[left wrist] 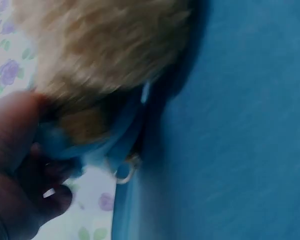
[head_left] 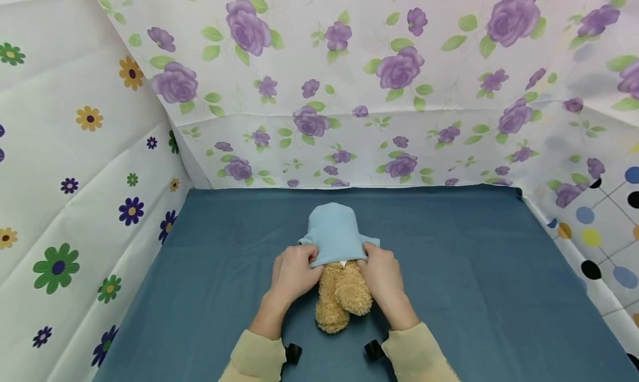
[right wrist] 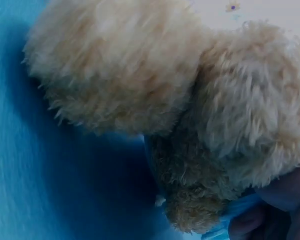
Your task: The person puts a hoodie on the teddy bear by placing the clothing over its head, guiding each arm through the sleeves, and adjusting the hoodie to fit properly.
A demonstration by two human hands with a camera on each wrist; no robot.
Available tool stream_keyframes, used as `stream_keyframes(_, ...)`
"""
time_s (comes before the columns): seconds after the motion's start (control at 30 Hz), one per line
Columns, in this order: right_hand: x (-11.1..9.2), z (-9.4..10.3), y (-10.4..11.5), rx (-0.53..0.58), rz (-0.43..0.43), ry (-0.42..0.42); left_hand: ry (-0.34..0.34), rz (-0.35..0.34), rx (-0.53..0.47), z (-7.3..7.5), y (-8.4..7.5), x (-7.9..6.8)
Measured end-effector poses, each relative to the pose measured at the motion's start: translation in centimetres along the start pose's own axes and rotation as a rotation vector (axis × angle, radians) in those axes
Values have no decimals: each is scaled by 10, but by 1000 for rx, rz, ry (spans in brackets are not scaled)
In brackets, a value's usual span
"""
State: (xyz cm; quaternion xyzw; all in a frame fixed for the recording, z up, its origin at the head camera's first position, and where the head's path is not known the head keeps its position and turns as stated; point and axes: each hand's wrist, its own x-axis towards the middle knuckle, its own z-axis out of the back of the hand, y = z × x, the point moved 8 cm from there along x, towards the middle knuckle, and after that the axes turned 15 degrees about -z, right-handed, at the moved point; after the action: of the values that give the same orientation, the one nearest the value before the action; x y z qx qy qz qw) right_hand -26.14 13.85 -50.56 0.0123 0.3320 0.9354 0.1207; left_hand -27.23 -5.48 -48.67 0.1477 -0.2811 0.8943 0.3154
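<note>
In the head view a plush toy with curly golden-brown fur (head_left: 333,301) lies with its two legs toward me. A small light blue shirt (head_left: 333,235) covers the rest of it. My left hand (head_left: 295,271) pinches the shirt's lower edge on the left. On the right, my right hand (head_left: 383,271) grips the same edge beside the toy's leg. Close up in the left wrist view, the thumb lies against blue cloth under the fur, near a small ring (left wrist: 124,172). The right wrist view shows both furry legs (right wrist: 115,65) above the fingers. The toy's head is hidden.
A dark blue cloth (head_left: 449,271) covers the table. Behind it hangs a white sheet with purple flowers (head_left: 309,121), and patterned sheets stand at the left and right sides. Black straps with small devices (head_left: 293,353) sit at both wrists.
</note>
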Motion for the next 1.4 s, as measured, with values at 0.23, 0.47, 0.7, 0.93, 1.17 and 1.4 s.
stream_keyframes(0.23, 4, -1, -7, -4, -25, -37, 96, -3, -66, -1, -4, -1)
stream_keyframes(0.47, 4, -2, -7, 35, -45, -55, 100, -40, 67, -12, -9, 2)
stream_keyframes(0.7, 2, -1, -2, 25, -23, -41, 12, -37, 204, -11, -13, 1)
stream_keyframes(0.93, 1, 4, 10, 51, 105, -40, -62, 52, 137, -7, -8, -3)
stream_keyframes(1.17, -1, 3, 13, 23, 236, 182, 78, 227, -50, -7, 20, -11)
stream_keyframes(1.4, -2, 8, 3, 6, 136, 346, 231, 179, -203, 4, 21, -14)
